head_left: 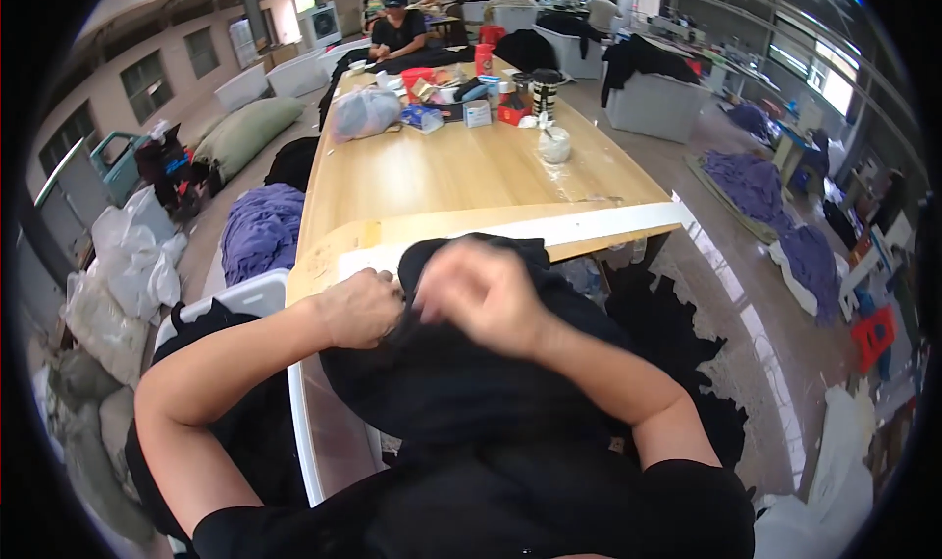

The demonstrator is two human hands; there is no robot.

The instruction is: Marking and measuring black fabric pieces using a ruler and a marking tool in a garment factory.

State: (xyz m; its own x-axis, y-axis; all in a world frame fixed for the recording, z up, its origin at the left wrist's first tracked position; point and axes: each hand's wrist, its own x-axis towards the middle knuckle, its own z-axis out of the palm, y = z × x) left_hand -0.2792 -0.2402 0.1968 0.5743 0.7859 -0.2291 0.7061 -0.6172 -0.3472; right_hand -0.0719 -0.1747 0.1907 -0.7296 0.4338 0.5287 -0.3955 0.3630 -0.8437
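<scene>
A black garment lies over the near edge of the wooden table and hangs down toward my body. My left hand is closed at the garment's left edge, fingers curled in on the fabric. Just right of it, my right hand hovers over the garment, smeared by motion. Its fingers look bent, but whether they pinch anything does not show. Part of the cloth under both hands is hidden, and its black blends with my black shirt.
A white bin with black cloth stands at my left. Farther up the table sit a stuffed plastic bag, small boxes and a white cone of thread. Black cloth scraps lie at right. A person works at the far end.
</scene>
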